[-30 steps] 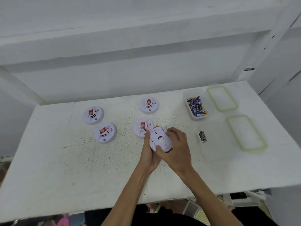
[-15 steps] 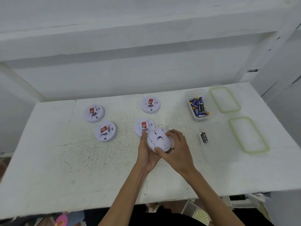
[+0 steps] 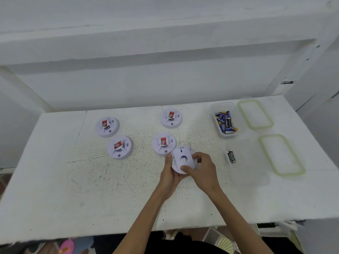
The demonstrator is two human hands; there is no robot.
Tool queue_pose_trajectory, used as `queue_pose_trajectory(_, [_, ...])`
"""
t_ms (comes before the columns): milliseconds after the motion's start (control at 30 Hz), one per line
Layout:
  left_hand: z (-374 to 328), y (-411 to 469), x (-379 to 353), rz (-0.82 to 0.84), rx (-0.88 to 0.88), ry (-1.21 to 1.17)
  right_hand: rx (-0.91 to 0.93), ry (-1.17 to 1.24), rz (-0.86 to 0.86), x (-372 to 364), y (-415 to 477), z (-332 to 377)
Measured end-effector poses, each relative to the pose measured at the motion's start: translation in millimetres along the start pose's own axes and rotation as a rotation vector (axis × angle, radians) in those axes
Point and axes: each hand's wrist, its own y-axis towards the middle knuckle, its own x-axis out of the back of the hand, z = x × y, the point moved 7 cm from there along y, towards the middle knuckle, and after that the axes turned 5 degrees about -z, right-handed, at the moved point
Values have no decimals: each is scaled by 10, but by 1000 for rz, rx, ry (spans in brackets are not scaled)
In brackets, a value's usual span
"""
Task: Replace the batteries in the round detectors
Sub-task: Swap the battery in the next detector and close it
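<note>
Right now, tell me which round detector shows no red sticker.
The detector gripped between the left hand and right hand. It shows a plain back with a round label; the other four lie on the table, red stickers up.

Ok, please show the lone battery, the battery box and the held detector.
lone battery point(image 3: 231, 157): head view, its middle
battery box point(image 3: 221, 105): head view, far rim
held detector point(image 3: 183, 159): head view, round centre label

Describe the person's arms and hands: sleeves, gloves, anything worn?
Left forearm and right forearm are bare, with no sleeves in view. Left hand and right hand are ungloved; no watch, band or ring that I can make out.
</note>
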Motion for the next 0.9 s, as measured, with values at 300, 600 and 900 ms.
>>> queue_pose_trajectory(300, [30, 9, 118, -62, -56, -152, 52, -44, 50, 2, 14, 74])
queue_pose_trajectory(600, [-86, -34, 110, -93, -237, 34, 22, 174, -83, 197, -18, 30])
queue_pose_trajectory(900, [-108, -85, 116, -49, -288, 77, -121, 409, -232, 360, 141, -191])
